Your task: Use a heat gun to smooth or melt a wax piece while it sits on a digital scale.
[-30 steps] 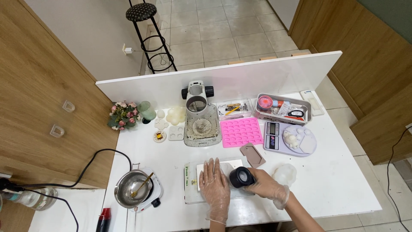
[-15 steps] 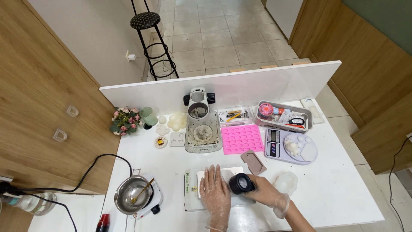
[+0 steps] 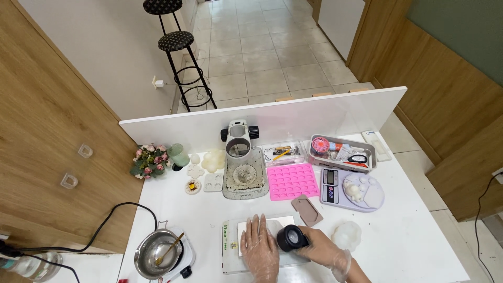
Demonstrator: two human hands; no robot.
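My left hand point(image 3: 259, 249) lies flat, fingers spread, on the white sheet point(image 3: 262, 228); my right hand point(image 3: 322, 251) grips a black cylinder point(image 3: 292, 238) just beside it.

The left hand point(image 3: 259, 250) lies flat over a white sheet point(image 3: 264, 226) and hides most of it; the hand's heel is cut off by the lower edge. The right hand point(image 3: 325, 252) wraps the far side of a black cylinder point(image 3: 292, 238), so its rear end cannot be seen. What fills the grey tray point(image 3: 343, 152) is too small to sort out. The metal pot point(image 3: 156, 253) is clipped at the lower edge, as is the surface point(image 3: 408, 236).
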